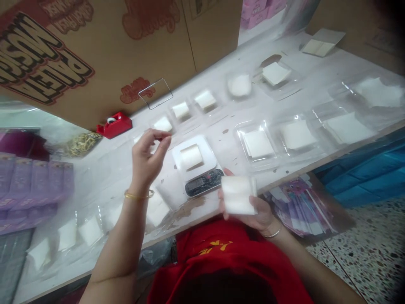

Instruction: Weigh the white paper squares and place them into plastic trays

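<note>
My left hand [148,154] is raised just left of a white digital scale [207,162], thumb and index finger drawn together in a pinch. Whatever may be between those fingertips cannot be made out. A small stack of white sheets [190,156] lies on the scale's plate; the dark display panel faces me. Close to the table's front edge, my right hand [261,213] grips another stack of white square sheets [238,195], fingers beneath and thumb at its side. Below my left hand, a partly hidden white stack [157,209] rests on the table.
Clear plastic trays with white stacks [258,144] line the white table [218,122]. At the back stand a large cardboard box [158,46] and a red tape dispenser [115,125]. Purple boxes [34,181] are stacked left. A carton of printed purple pieces [302,207] sits below right.
</note>
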